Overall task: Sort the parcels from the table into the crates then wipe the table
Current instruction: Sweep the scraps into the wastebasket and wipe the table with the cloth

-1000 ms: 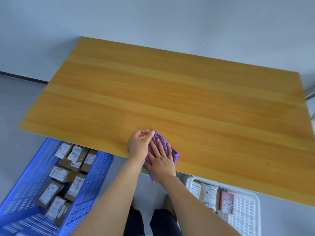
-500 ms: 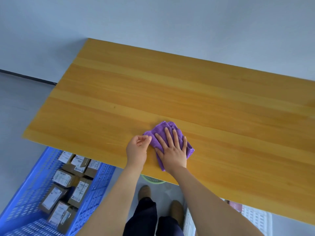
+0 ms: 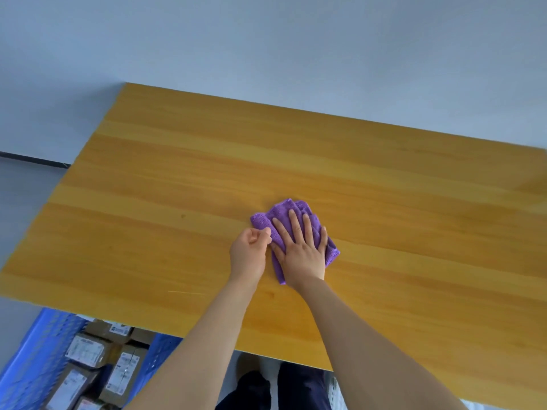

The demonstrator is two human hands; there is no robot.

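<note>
Purple cloth [image 3: 291,221] is laid on the wooden table [image 3: 414,232], about mid-table and well back from the near edge. It is bunched and folded, not spread flat.

Right hand [image 3: 302,251] is laid flat on the cloth, palm down, fingers straight and slightly spread, pressed onto it. Nothing is gripped. Left hand [image 3: 250,253] is set just beside it on the left with fingers curled, and the cloth's left edge is pinched between thumb and forefinger. Both forearms are stretched over the near edge of the table.

Blue crate [image 3: 32,362] with perforated walls is seen on the floor at lower left, partly hidden under the table edge. It is filled with brown cardboard parcels [image 3: 88,350] with white labels, packed close together and touching, several tilted. The label text is too small to be read. How many parcels there are cannot be told.

A sliver of a white crate [image 3: 337,393] is seen at the bottom, right of the dark trousers [image 3: 260,392]. Its contents are hidden by the table and the right arm.
</note>
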